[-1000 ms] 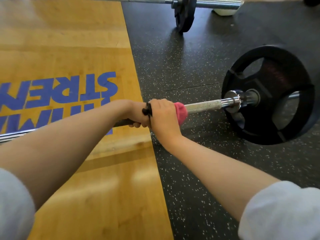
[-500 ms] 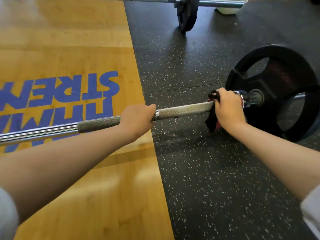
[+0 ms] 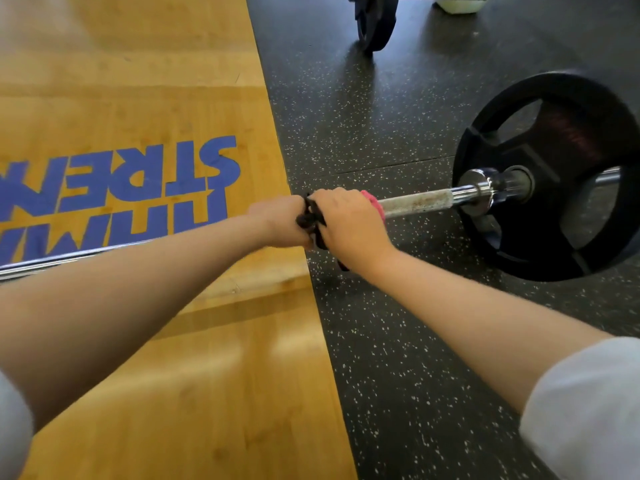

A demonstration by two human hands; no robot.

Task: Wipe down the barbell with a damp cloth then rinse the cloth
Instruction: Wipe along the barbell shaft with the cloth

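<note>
Head view, frame centre: right hand [image 3: 349,226] curls round the cloth [image 3: 374,204] wrapped on the barbell [image 3: 415,202]; left hand [image 3: 277,220] grips the barbell, touching the right. Step: wiping the shaft. The next move likely calls for sliding the cloth rightward toward the plate [image 3: 554,237] under firm pressure.

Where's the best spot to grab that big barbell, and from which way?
Grab the rough, grainy stretch of the barbell near the weight plate, from above. It lies level and low, so wrap over the top, like the right hand does.
</note>
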